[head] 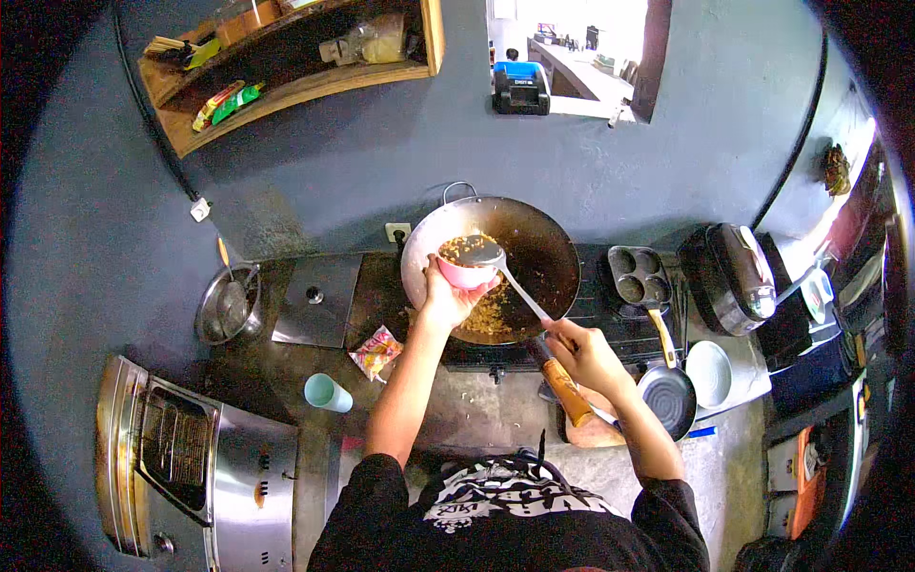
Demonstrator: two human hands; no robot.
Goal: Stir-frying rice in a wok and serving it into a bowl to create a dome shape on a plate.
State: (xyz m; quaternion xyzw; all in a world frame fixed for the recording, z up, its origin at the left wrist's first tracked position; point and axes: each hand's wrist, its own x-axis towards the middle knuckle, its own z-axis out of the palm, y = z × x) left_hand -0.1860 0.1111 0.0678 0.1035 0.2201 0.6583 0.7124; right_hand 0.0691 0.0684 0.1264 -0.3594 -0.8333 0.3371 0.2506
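Observation:
My left hand (452, 294) holds a small pink bowl (468, 274) above a large wok (550, 286). Brown fried rice (452, 248) fills the bowl. Gripped in my right hand (587, 357) is a metal spatula (525, 294), its flat blade lying over the bowl's top and covering part of the rice. More fried rice (490, 314) sits in the near part of the wok. The wok rests on a black gas stove (600, 336), and its wooden handle (568, 392) points towards me, below my right hand.
Right of the wok are a multi-cup pan (638, 275), a frying pan (668, 404), a white plate (708, 375) and a rice cooker (743, 279). A food packet (376, 352), a pale blue cup (328, 393) and a metal bowl (227, 314) are left. A wooden shelf (300, 100) hangs above.

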